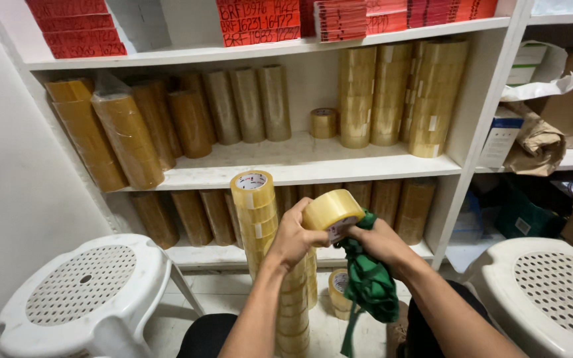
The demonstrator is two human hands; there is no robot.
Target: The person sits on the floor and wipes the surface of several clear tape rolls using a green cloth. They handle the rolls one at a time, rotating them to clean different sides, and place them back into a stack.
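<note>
My left hand (294, 237) grips a roll of clear yellowish packing tape (330, 209) from its left side, just above a green cloth bag (369, 281). My right hand (381, 240) holds the bag's bunched top edge, right under the roll. A tall stack of tape rolls (257, 219) stands on the floor just left of my left hand, and its lower part is hidden behind my forearm. One more roll (337, 289) lies on the floor behind the bag.
White shelves (300, 162) ahead hold sleeves and stacks of tape rolls; red boxes line the top shelf (260, 26). A white plastic stool (87, 292) stands at left, another (552, 292) at right. Boxes and brown paper (538, 142) fill the right-hand shelves.
</note>
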